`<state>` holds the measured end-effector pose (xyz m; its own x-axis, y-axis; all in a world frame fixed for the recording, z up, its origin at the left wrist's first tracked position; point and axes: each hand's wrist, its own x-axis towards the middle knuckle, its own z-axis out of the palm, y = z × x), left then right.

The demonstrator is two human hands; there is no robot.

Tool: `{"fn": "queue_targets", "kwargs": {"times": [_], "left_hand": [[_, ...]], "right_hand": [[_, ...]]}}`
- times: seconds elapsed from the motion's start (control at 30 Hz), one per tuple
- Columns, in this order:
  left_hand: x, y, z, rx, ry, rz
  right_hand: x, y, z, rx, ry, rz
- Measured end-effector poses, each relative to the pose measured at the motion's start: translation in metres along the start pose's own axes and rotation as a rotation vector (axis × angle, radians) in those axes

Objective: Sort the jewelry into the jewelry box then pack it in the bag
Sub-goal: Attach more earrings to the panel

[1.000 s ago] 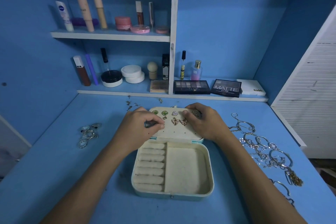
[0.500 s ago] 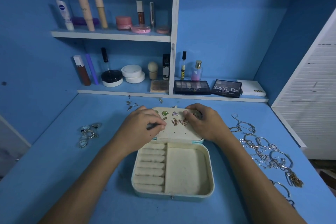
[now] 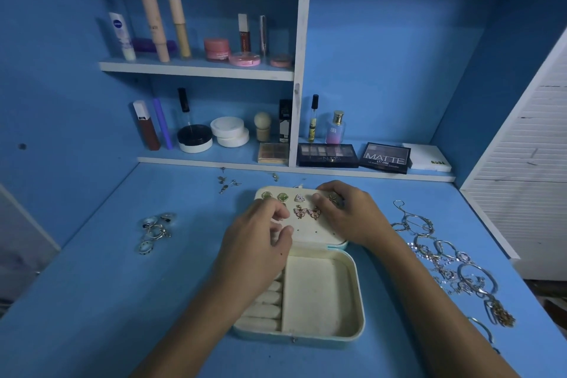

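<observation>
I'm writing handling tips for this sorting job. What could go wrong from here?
1. The right hand is pressing an earring into the open lid; it might slip loose.
2. The tangled bracelets and chains may snag.
3. A forearm might sweep the rings off the table.

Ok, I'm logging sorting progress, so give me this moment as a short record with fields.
box: jewelry box open on the blue table
lid panel: green studs, triangle stud, butterfly earrings pinned
left hand: over the panel and ring rolls, fingers curled; contents unclear
right hand: at the panel's far right
unsorted: rings left, chains and bangles right, small earrings behind
bag: not visible
</observation>
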<state>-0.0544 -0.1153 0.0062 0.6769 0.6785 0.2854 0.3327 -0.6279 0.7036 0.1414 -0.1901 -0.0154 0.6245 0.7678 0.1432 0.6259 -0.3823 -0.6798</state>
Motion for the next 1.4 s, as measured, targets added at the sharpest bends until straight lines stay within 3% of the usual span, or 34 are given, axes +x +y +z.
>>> {"fn": "queue_targets", "kwargs": {"times": [0.33,0.9,1.4], "left_hand": [[-0.004,0.018,-0.005,-0.109,-0.024,-0.187],[-0.031,0.027,0.002,-0.419,-0.01,-0.271],[-0.061,0.043,-0.004,-1.339,0.121,-0.491]], "right_hand": [[-0.005,-0.012,-0.016,0.024,0.035,-0.032],[-0.04,-0.038,-0.042,0.131,0.094,-0.157],[-0.095,-0.049,-0.043,0.289,0.091,-0.234]]}}
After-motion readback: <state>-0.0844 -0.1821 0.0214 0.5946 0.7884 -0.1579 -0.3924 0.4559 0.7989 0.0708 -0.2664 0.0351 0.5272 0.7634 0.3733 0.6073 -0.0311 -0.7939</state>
